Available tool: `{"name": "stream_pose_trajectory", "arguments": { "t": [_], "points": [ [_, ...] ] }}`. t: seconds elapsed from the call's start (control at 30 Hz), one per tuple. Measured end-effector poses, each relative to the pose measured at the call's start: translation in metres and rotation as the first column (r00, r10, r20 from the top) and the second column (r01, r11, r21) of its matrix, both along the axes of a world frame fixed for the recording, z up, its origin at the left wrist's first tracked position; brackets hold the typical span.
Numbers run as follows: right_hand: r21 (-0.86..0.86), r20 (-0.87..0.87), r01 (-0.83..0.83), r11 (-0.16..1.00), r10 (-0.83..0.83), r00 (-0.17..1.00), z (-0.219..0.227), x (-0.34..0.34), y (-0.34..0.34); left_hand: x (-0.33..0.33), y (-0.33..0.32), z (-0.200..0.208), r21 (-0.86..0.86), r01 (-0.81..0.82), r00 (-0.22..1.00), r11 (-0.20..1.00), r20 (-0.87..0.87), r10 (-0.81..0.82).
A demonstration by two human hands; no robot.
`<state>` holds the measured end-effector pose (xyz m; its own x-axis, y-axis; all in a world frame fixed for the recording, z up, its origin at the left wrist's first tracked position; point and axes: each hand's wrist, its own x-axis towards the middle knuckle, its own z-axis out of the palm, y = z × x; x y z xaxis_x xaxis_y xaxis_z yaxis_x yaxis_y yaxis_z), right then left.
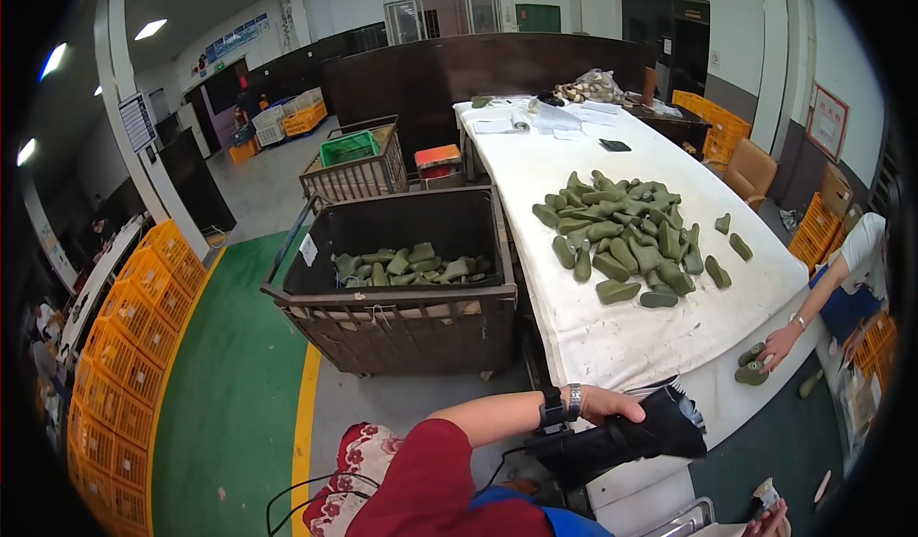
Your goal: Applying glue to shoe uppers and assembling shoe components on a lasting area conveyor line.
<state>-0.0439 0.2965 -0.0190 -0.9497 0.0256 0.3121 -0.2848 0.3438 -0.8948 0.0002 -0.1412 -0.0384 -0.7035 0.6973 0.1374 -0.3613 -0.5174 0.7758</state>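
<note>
My left hand (612,405) comes across the near edge of the table with its fingers closed round a black boot upper (636,434). The upper is limp and tube-like, and bluish-grey material shows at its right end. Low at the right edge of the view, my right hand (771,522) is partly cut off. Its fingers are closed on a small brush-like tool (765,495) with a pale end. Beyond the upper, a large heap of green shoe lasts (631,236) lies on the white-covered table (612,346).
A co-worker's hand (784,344) at the right touches green lasts on a lower white ledge. Left of the table stands a dark wheeled cart (402,322) holding more lasts. Stacked orange crates (124,365) line the far left. A brown chair (751,169) stands behind the table.
</note>
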Motion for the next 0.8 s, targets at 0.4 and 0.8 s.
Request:
{"name": "stream_pose_trajectory", "arguments": {
  "t": [0.4,0.8],
  "points": [
    [-0.164,-0.014,-0.019,0.986,0.018,1.000,0.025,0.007,-0.037,0.008,0.027,0.008,-0.144,0.203,0.925,0.969,0.353,-0.141],
    [-0.055,-0.273,-0.634,0.771,0.599,0.753,0.093,0.028,-0.115,-0.025,0.070,-0.023,-0.018,0.544,0.773,0.839,0.399,-0.493]
  ]
}}
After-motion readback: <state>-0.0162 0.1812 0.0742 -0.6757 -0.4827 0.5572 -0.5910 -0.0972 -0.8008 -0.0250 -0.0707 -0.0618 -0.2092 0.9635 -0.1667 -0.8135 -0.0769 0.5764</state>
